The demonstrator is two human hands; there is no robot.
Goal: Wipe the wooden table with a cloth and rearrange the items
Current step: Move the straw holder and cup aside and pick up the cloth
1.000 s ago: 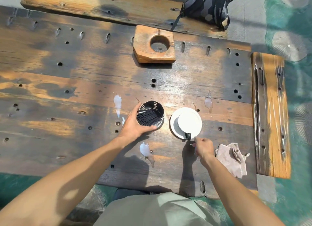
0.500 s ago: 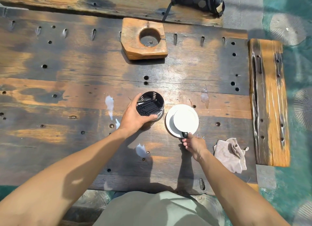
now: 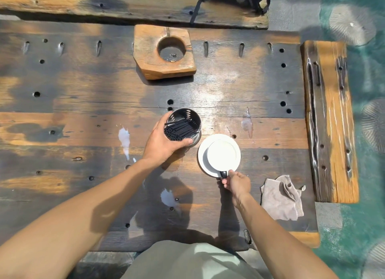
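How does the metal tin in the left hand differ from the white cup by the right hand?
The metal tin is shiny steel with black straws inside; the white cup shows none. The left hand wraps the tin's side; the right hand pinches the cup's dark handle. The cup sits on a saucer; the tin has none. Both are round.

right hand [image 3: 236, 181] | reached cup handle [image 3: 224, 173] | grip apparently pinching now

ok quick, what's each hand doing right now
Left hand: closed around the metal straw canister.
Right hand: pinching the dark handle of the white cup on its saucer.
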